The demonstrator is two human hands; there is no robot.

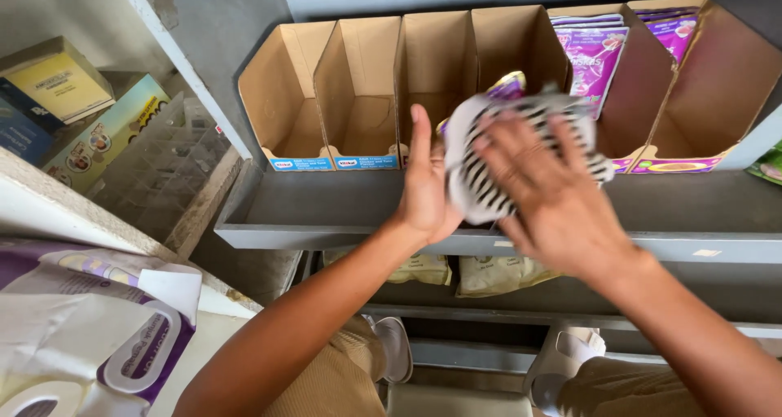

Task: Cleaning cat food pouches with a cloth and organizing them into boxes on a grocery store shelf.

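Khaki trouser knees and pale shoes [397,348] show at the bottom, so the person is standing tight up against the grey shelf [326,236]. At the near left lies a purple-and-white wrapped pack [98,335]. Moving up, the left hand [425,185] is flat and open, fingers straight, its palm against the side of a black-and-white striped cloth [489,164]. The right hand [554,193] is spread over the top of that cloth with loose fingers, pressing more than pinching, though motion blur makes the grip hard to judge. The cloth sits bunched between both hands, right at the mouth of the fourth cardboard display box [517,50], and a shiny purple pouch [509,85] pokes out just behind it.

Further back the other brown boxes on the left [358,91] look bare inside, while the ones on the right hold purple pouches [593,54].

Honest worry: those boxes look light and just stand on the shelf, so a hard shove with the cloth could slide one back or tip that loose pouch over. The cloth could also slip out, since neither hand is really clamped on it.
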